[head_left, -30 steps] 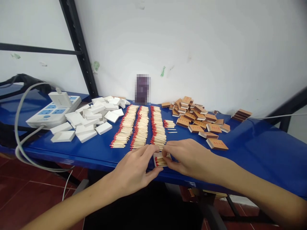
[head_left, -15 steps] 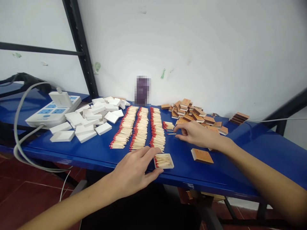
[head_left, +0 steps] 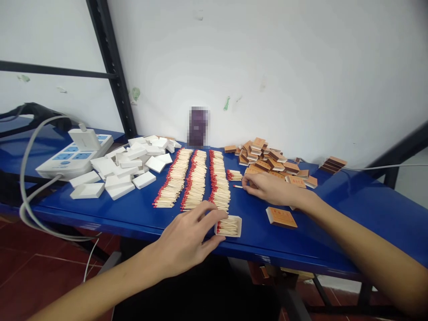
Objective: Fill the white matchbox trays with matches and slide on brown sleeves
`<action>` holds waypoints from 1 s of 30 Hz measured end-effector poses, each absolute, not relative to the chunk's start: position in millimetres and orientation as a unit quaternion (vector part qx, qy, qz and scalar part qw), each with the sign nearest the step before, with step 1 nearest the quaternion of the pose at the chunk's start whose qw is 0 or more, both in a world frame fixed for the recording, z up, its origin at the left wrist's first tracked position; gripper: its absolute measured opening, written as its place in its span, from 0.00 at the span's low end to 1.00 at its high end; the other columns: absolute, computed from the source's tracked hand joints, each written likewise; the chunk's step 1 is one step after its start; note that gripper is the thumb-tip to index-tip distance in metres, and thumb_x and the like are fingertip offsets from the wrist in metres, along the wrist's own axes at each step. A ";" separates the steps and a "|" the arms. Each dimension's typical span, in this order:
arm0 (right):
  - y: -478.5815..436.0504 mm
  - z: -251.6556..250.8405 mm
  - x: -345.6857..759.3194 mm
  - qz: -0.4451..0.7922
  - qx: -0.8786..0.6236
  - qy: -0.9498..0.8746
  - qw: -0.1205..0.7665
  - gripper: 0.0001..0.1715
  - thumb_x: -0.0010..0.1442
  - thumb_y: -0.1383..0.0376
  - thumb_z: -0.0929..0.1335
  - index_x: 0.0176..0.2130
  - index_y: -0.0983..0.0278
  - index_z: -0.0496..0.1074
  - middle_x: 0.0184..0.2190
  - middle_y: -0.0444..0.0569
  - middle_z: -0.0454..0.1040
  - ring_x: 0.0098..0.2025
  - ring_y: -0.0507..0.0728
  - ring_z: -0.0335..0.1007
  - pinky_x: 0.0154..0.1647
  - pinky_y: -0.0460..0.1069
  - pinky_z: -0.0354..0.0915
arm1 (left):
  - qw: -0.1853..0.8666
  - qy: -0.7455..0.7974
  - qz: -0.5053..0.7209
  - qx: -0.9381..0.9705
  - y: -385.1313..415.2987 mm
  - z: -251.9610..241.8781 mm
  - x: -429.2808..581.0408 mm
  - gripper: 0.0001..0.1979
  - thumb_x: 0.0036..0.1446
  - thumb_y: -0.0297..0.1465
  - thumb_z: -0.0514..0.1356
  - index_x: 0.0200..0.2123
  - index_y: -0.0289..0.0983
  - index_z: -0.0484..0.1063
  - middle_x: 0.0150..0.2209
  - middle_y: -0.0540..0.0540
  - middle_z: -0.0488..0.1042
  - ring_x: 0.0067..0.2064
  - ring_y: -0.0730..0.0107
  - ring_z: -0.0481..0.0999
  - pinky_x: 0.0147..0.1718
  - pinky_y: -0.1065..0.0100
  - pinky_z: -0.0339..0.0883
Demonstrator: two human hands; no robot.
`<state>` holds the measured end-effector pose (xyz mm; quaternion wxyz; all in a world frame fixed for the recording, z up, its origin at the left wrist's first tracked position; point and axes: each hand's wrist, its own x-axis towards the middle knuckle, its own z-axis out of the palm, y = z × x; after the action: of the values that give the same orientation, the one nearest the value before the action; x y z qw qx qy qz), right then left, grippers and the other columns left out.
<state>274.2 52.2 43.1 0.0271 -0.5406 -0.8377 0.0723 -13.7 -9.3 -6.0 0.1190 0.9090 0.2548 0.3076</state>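
Note:
My left hand (head_left: 190, 234) grips a small white matchbox tray (head_left: 240, 226) at its left end, near the table's front edge. Red-headed matches (head_left: 228, 227) lie inside it, and my fingertips cover part of the load. Farther back, my right hand (head_left: 269, 187) pinches a single match (head_left: 237, 186), its red head pointing left. Just behind that match is a short group of matches (head_left: 234, 175). Three long rows of matches, the nearest one (head_left: 219, 178) included, run away from me to the left. An orange matchbox (head_left: 283, 218) rests flat to the right of the tray.
White empty trays (head_left: 120, 167) are heaped on the left beside a power strip (head_left: 78, 154) with a looping cable. At the back right lies a pile of orange matchbox sleeves (head_left: 264, 156). A wall rises behind the blue table (head_left: 354, 209), and a black metal post (head_left: 115, 67) stands on the left.
My right hand has closed on the match and shifted slightly. My left forefinger has moved over the tray, onto its matches or back edge.

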 end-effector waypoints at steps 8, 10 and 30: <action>1.3 64.3 256.6 0.066 -0.542 -0.836 0.057 0.10 0.66 0.59 0.61 0.36 0.60 0.67 0.23 0.43 0.68 0.25 0.53 0.62 0.26 0.48 0.52 | 0.109 0.259 0.311 0.908 -8.1 -8.1 -11.7 0.15 0.64 0.33 0.59 0.54 0.41 0.64 0.48 0.44 0.72 0.44 0.63 0.77 0.40 0.63 0.75; -15.1 65.8 248.4 0.067 -0.528 -0.844 0.059 0.09 0.66 0.59 0.62 0.35 0.59 0.67 0.22 0.42 0.67 0.24 0.53 0.62 0.25 0.47 0.51 | 0.112 0.268 0.305 0.907 -8.4 -7.0 -10.5 0.18 0.64 0.35 0.59 0.55 0.41 0.63 0.47 0.44 0.73 0.43 0.62 0.78 0.41 0.62 0.75; 43.6 56.7 260.9 -0.010 -0.563 -0.825 0.050 0.08 0.63 0.64 0.63 0.43 0.63 0.69 0.29 0.47 0.73 0.29 0.55 0.66 0.29 0.47 0.52 | 0.113 0.268 0.287 0.912 -9.4 -3.8 -10.4 0.15 0.65 0.38 0.58 0.53 0.40 0.66 0.43 0.45 0.75 0.41 0.61 0.78 0.39 0.61 0.74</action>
<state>260.9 43.6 56.7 0.0501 -0.5626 -0.8252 -0.0102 -10.4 -9.4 -3.8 0.1135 0.9124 0.2684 0.2873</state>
